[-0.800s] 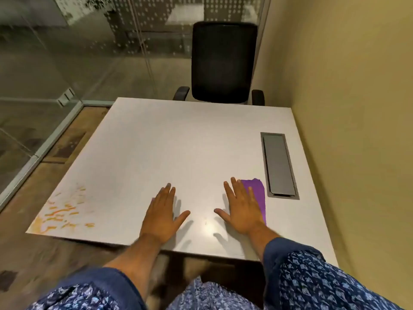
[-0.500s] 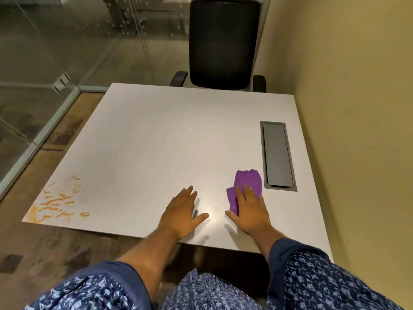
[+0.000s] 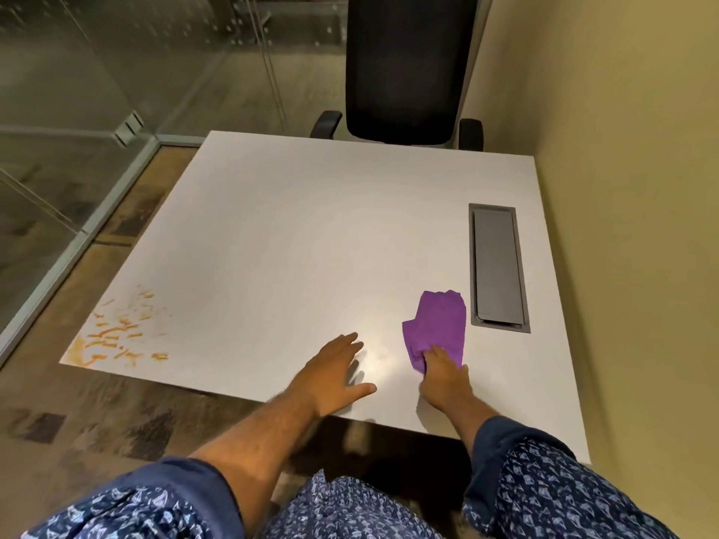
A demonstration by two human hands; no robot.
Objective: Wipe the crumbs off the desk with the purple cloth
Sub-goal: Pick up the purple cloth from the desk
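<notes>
A crumpled purple cloth (image 3: 439, 324) lies on the white desk (image 3: 311, 243), near its front right. My right hand (image 3: 443, 379) pinches the cloth's near edge with its fingers closed on the fabric. My left hand (image 3: 334, 373) rests flat on the desk to the left of the cloth, fingers spread, holding nothing. Orange crumbs (image 3: 116, 336) are scattered over the desk's front left corner, far from both hands.
A grey cable hatch (image 3: 497, 266) is set into the desk just right of the cloth. A black office chair (image 3: 404, 68) stands behind the far edge. A beige wall runs along the right side, a glass partition along the left.
My right hand went from lying flat on the cloth to bunching it up and gripping its near edge. My left hand slid to the right, closer to the right hand.
</notes>
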